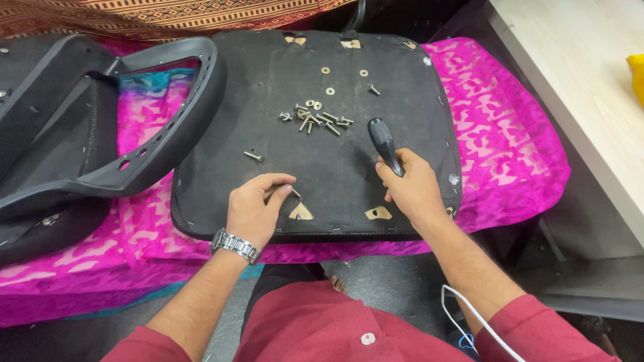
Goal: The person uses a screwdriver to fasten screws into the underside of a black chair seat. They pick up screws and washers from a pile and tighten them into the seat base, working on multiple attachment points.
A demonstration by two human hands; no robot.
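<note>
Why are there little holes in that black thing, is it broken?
Yes, it looks torn. The black fabric underside of the seat cushion has small ripped openings showing tan wood, one beside the left hand and one by the right hand, which holds a black-handled screwdriver. Silver screws and washers lie scattered loose on it.

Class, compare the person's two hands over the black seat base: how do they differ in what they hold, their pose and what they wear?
The left hand pinches a small screw between its fingertips; the right hand grips a black tool handle in a closed fist. The left hand lies palm down, fingers curled; the right hand holds its tool pointing away. Only the left wrist bears a metal watch. Both rest at the near edge of the seat base.
</note>
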